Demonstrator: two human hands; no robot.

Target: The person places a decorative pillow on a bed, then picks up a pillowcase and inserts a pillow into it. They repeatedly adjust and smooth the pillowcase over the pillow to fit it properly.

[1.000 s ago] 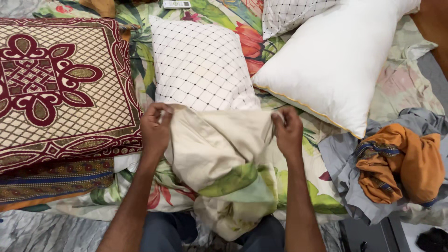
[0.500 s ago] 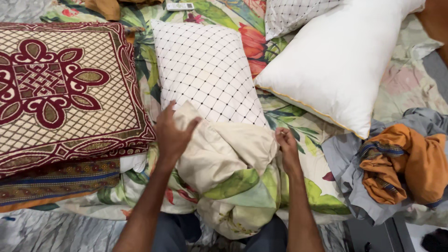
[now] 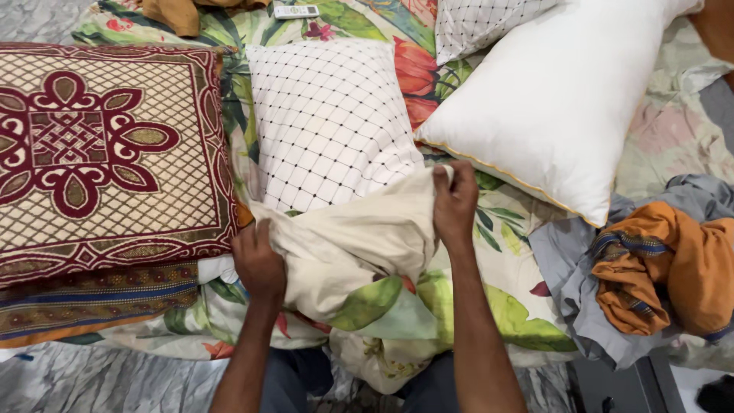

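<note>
A cream pillow cover with green leaf print [image 3: 359, 252] lies bunched in front of me on the bed. My left hand [image 3: 258, 264] grips its left edge, low by the maroon patterned cushion [image 3: 99, 153]. My right hand [image 3: 454, 203] pinches its upper right corner, raised near the lower edge of the white grid-patterned pillow [image 3: 329, 115]. The cover's open end stretches between both hands, against that pillow's near end.
A large plain white pillow [image 3: 550, 99] lies to the right, a second grid pillow [image 3: 482, 23] behind it. Orange cloth [image 3: 665, 260] sits on grey fabric [image 3: 566, 268] at right. A white remote [image 3: 295, 11] rests at the top. A floral bedsheet [image 3: 512, 268] covers the bed.
My left hand dropped down and left to grip the cover's lower edge. My right hand rose, lifting the cover's corner toward the grid pillow.
</note>
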